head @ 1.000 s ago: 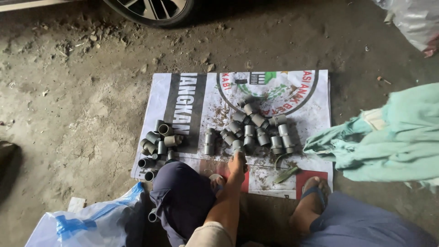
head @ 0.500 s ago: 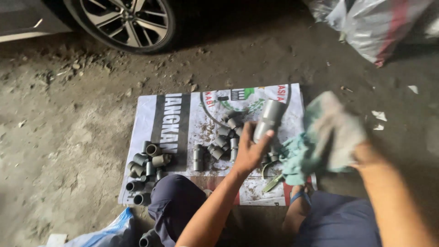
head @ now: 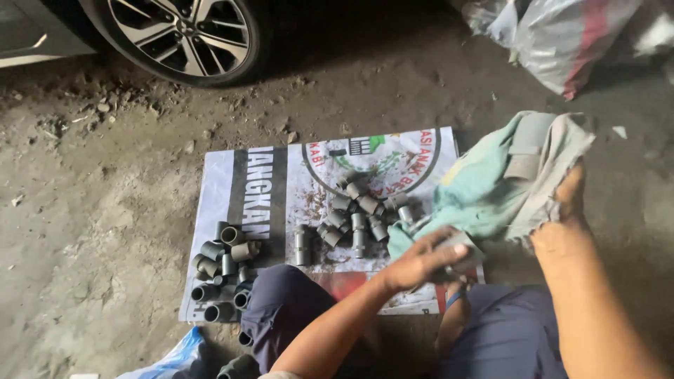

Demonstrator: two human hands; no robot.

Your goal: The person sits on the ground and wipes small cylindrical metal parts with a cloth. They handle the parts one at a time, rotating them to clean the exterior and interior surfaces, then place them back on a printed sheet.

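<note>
Right now the left hand [head: 421,263] is closed around a grey metal sleeve [head: 460,247] just above the knees, the right hand [head: 565,210] grips the green rag [head: 491,182] beside it, more sleeves [head: 354,210] lying on the printed sheet [head: 281,175] beyond.

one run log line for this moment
left hand: grips grey metal sleeve | right hand: holds green rag | sleeves piled on printed sheet
</note>
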